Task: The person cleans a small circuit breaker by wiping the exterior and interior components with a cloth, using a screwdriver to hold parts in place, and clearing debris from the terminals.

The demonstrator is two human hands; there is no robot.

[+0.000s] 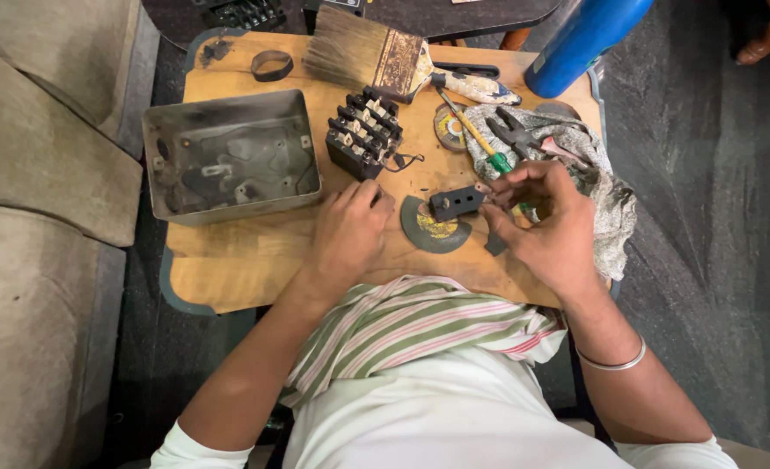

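Between my two hands, just left of my right hand [548, 227], I see the small black block [457, 201] lying with its long axis nearly level across the view, the right end tipped slightly up toward my right fingertips [500, 187]. That hand grips it at this right end, fingers curled round and pinching it. The block is dark, oblong and matte, with two small pale holes on its face. Its lower edge hangs over a worn grey cutting disc [433, 227] with a yellow centre, which lies flat on the wooden board [229, 269].

My left hand [350, 230] sits just left of the block, apart from it, fingers bent with the tips pressed to the board; it holds nothing that I can see.

Beyond my left hand stands a black terminal block [363, 132] with pale contacts, and further left an open grey metal box [229, 156]. Beyond my right hand lie a green-handled screwdriver [481, 139], pliers [524, 137] on a grey rag [607, 191], and a broad paintbrush [376, 52].
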